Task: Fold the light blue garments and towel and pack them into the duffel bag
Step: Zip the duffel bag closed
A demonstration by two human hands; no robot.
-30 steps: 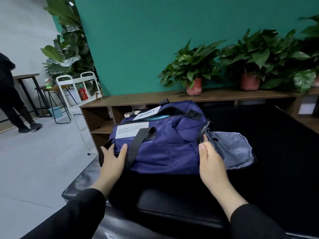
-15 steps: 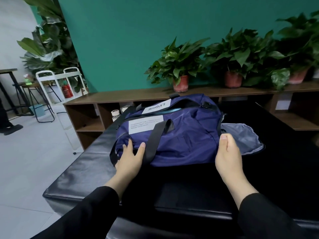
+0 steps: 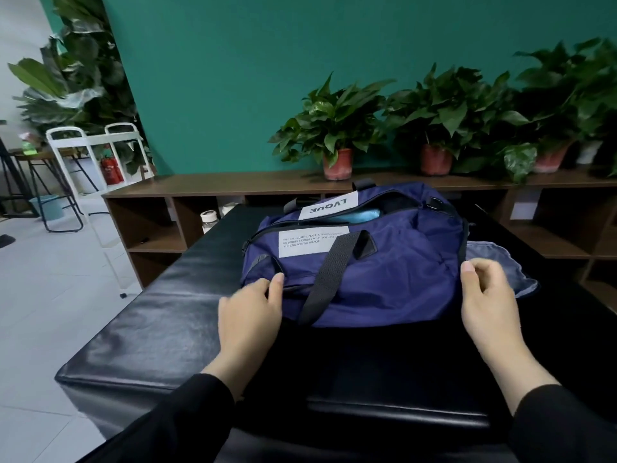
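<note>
A navy duffel bag (image 3: 384, 275) with white labels and black straps lies on a black padded bench (image 3: 160, 329). Light blue fabric (image 3: 360, 216) shows through its partly open top zipper. A grey-blue flap (image 3: 500, 262) sticks out from the bag's right end. My left hand (image 3: 250, 315) is at the bag's near left corner, with the thumb touching the fabric beside a black strap. My right hand (image 3: 487, 295) hovers at the bag's right end with loosely curled fingers and holds nothing.
A low wooden shelf unit (image 3: 233, 185) runs along the teal wall behind the bench and carries potted plants (image 3: 337, 128). A white jar (image 3: 208, 220) stands in a shelf cubby. A white cart (image 3: 93, 142) and stools stand on the tiled floor at the left.
Both hands have slid back toward me off the bag's side. The right hand's fingers have curled loosely. The bag stays in place while the view has shifted.
</note>
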